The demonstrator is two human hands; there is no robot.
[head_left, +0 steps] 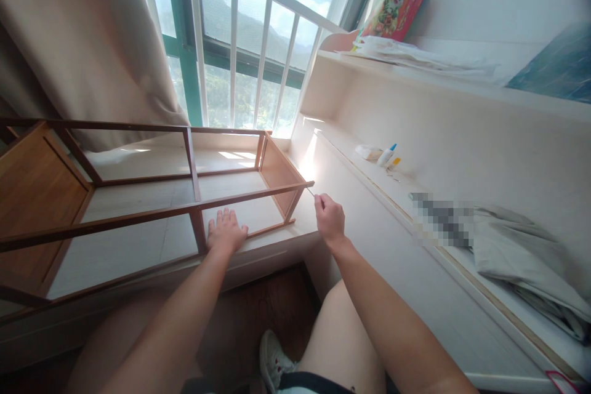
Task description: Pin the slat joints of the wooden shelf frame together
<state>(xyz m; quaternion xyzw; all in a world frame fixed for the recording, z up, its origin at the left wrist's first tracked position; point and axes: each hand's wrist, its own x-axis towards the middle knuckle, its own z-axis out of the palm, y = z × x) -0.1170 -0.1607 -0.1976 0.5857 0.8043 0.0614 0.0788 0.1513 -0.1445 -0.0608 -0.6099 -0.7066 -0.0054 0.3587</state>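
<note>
A brown wooden frame point(249, 196), with slim rails and solid panels at its ends, lies along the pale window sill point(138, 209). My left hand point(227, 231) rests palm down, fingers spread, inside the frame beside its middle crosspiece point(197, 229) and lower rail. At the frame's right end, my right hand point(329, 217) is closed around a thin metal rod point(310, 191). The rod's tip meets the end of the upper rail near the right end panel point(282, 172). My fingers hide the rest of the rod, so its exact kind is unclear.
To the right runs a white desk ledge point(351, 154) with a small glue bottle point(386, 155) and folded grey cloth point(526, 258). Above it, a shelf holds papers point(406, 55) and a colourful bag point(397, 3). White window bars point(234, 43) and a curtain point(87, 37) stand behind the frame.
</note>
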